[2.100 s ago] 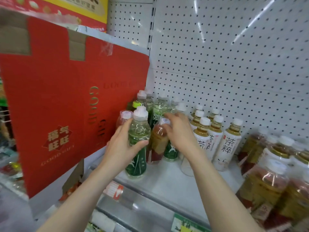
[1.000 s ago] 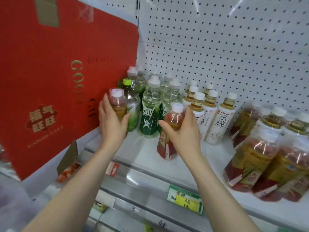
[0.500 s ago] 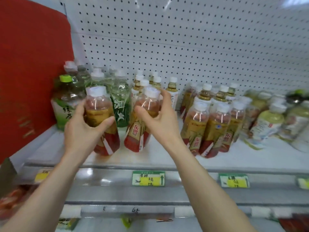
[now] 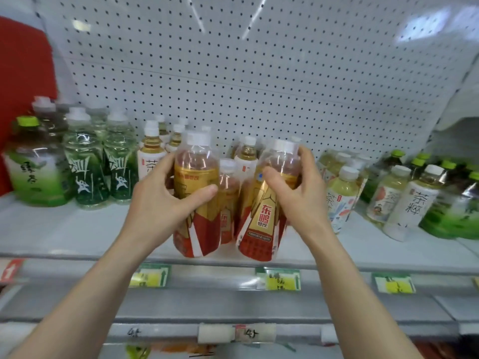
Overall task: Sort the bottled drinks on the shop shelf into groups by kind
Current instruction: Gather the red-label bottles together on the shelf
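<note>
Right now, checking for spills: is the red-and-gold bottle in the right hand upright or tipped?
Tipped: the bottle leans, cap right, base left, in the right hand.

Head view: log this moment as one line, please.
left hand: grips red-and-gold labelled amber drink bottle | right hand: grips matching white-capped bottle | both at white shelf front, beside same-kind bottles

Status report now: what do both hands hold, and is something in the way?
Left hand shut on red-gold bottle. Right hand shut on second red-gold bottle. Both at shelf front edge, same-kind bottles behind. Nothing blocking.
</note>
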The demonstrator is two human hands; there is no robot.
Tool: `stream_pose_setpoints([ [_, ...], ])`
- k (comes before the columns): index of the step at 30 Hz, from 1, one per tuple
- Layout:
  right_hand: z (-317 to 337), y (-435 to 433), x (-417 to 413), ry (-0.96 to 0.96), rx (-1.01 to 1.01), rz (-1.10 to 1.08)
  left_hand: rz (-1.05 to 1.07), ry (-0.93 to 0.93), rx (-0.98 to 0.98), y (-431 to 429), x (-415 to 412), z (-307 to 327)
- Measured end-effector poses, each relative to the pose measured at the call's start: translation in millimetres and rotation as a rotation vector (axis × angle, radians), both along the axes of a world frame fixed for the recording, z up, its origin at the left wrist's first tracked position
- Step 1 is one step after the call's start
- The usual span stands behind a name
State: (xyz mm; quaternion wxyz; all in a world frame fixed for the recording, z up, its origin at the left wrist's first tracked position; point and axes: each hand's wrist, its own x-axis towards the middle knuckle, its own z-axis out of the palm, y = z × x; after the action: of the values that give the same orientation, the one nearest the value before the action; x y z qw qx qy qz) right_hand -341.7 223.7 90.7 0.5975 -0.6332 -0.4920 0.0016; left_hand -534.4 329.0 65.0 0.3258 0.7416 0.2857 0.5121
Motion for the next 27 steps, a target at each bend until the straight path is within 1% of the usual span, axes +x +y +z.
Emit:
stream_pose_setpoints([
  [2,-1,-20,38,-0.009,-0.021,-0.008,-0.001,-0.015,-0.016,-21,28,-3],
  [5,-4,-43,92,-0.075,-0.119,-0.055,0.019,-0.027,-0.054,-46,65,-12],
  [8,-16,-45,133,-0.149,-0.221,-0.098,0.045,-0.018,-0.048,-64,92,-21],
  [10,-27,-38,153,-0.164,-0.241,-0.073,0.071,-0.006,-0.025,-75,105,-23],
  [14,-40,-21,167,-0.194,-0.273,-0.004,0.133,0.049,0.01,-81,124,-25],
  [19,-46,-10,174,-0.244,-0.272,-0.041,0.108,0.088,-0.012,-74,144,-30],
  [21,-42,-13,171,-0.321,-0.288,-0.098,0.099,0.103,-0.011,-72,152,-31],
  [23,-34,-18,165,-0.442,-0.213,-0.195,0.103,0.126,-0.001,-72,161,-30],
  [24,-25,-23,157,-0.459,-0.158,-0.195,0.101,0.131,0.008,-73,165,-30],
  [26,-10,-28,140,-0.449,-0.137,-0.08,0.09,0.143,0.019,-74,175,-27],
  [27,-4,-28,133,-0.461,-0.186,-0.015,0.08,0.148,0.027,-74,180,-27],
])
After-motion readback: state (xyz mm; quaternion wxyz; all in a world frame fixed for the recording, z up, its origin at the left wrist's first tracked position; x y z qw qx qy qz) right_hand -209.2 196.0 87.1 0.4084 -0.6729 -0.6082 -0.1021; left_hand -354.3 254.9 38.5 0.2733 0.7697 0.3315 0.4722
